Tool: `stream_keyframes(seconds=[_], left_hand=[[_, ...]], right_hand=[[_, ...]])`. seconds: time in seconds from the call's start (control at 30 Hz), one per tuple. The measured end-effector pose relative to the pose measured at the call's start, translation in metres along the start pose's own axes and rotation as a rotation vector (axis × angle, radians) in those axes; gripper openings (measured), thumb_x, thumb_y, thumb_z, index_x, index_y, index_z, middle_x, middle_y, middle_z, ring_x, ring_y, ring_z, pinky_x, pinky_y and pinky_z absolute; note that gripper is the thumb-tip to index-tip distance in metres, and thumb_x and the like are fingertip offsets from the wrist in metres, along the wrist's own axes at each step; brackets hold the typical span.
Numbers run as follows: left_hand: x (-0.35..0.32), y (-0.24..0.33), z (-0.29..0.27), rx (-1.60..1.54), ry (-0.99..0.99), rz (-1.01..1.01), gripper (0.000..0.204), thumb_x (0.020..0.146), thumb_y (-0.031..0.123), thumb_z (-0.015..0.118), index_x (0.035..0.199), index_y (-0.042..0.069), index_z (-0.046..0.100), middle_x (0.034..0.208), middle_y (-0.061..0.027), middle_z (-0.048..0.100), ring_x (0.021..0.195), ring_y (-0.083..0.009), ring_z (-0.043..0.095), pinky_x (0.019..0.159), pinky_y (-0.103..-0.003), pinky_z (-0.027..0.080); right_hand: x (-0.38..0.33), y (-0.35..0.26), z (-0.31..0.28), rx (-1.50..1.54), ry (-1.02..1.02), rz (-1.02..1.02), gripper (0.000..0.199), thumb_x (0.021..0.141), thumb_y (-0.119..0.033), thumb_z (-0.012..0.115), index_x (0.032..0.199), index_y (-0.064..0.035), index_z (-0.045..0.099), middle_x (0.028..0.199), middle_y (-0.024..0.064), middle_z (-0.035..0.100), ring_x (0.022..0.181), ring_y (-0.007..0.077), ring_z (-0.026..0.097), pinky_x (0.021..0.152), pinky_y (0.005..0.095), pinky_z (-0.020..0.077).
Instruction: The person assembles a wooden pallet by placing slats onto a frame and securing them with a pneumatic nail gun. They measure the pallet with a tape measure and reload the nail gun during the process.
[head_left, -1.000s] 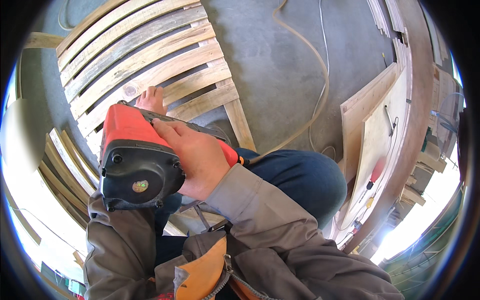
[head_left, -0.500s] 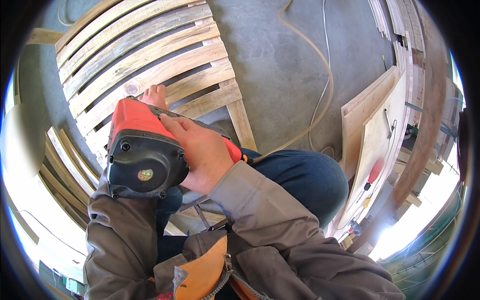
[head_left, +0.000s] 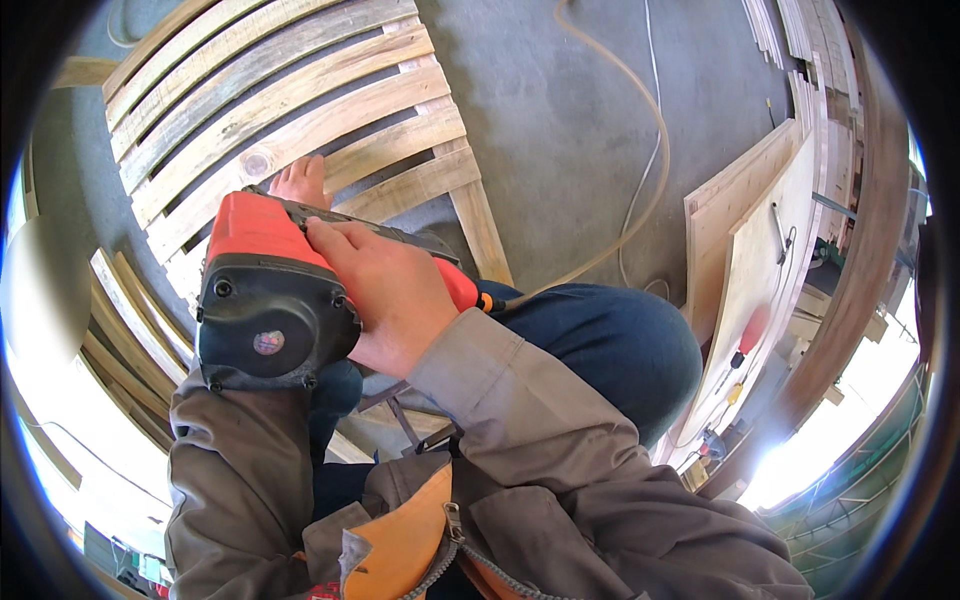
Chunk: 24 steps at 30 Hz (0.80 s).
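My right hand (head_left: 385,290) is closed around the handle of a red and black air nail gun (head_left: 275,325), whose round-cornered black cap faces me. An orange fitting at the handle's end joins it to a tan air hose (head_left: 640,215). Beyond the tool, my left hand (head_left: 302,182) rests on a slat of the wooden pallet (head_left: 285,125), fingers laid on the wood. The nail gun hides the rest of that hand, as well as the tool's own nose. Spaced slats cross the pallet, with a knot (head_left: 257,162) near my left fingers.
My bent knee (head_left: 620,350) is right of the tool. Loose boards (head_left: 140,300) lie at the left. Plywood sheets (head_left: 745,270) stand at the right, with a red-handled tool (head_left: 750,335) against them. The hose and a thin white cable (head_left: 655,100) cross the concrete floor (head_left: 540,130).
The nail gun and my right hand have shifted slightly left and up. My left hand has moved slightly in the same direction, still on the slat. The view has shifted a little too.
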<state>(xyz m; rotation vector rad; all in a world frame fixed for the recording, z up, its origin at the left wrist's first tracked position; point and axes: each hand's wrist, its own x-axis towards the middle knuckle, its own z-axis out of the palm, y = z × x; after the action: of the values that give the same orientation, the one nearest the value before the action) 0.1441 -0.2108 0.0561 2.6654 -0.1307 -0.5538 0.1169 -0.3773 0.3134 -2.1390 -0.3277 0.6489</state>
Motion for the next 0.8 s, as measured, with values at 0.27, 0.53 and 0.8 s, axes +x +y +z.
stream_keyframes(seconds=[0.27,0.53,0.8], left_hand=[[-0.036,-0.006,0.007,-0.139,0.322,0.231,0.061,0.085,0.014,0.071,0.14,0.002,0.047,0.142,-0.0193,0.048,0.132,-0.0343,0.047,0.108,-0.043,0.041],[-0.068,0.013,-0.023,-0.969,0.364,-0.23,0.039,0.092,0.016,0.067,0.127,-0.001,0.058,0.124,-0.0126,0.058,0.113,-0.0212,0.056,0.094,-0.034,0.047],[-0.072,0.042,-0.053,-1.323,0.487,-0.42,0.027,0.093,0.018,0.068,0.111,-0.003,0.07,0.093,-0.0086,0.073,0.088,-0.0142,0.064,0.081,-0.027,0.051]], right_hand=[[-0.007,0.0,0.006,-0.049,0.027,0.008,0.072,0.073,-0.028,0.078,0.133,-0.0018,0.05,0.12,0.0193,0.062,0.105,0.0373,0.063,0.087,0.0432,0.053],[-0.018,0.003,0.01,-0.053,0.149,-0.112,0.056,0.075,-0.028,0.077,0.123,-0.0053,0.059,0.102,0.0155,0.068,0.095,0.032,0.068,0.083,0.0405,0.0554],[-0.013,-0.009,-0.026,-0.18,0.42,-0.365,0.025,0.074,-0.008,0.073,0.098,-0.0033,0.07,0.096,0.0108,0.073,0.087,0.0265,0.07,0.079,0.0358,0.0536]])
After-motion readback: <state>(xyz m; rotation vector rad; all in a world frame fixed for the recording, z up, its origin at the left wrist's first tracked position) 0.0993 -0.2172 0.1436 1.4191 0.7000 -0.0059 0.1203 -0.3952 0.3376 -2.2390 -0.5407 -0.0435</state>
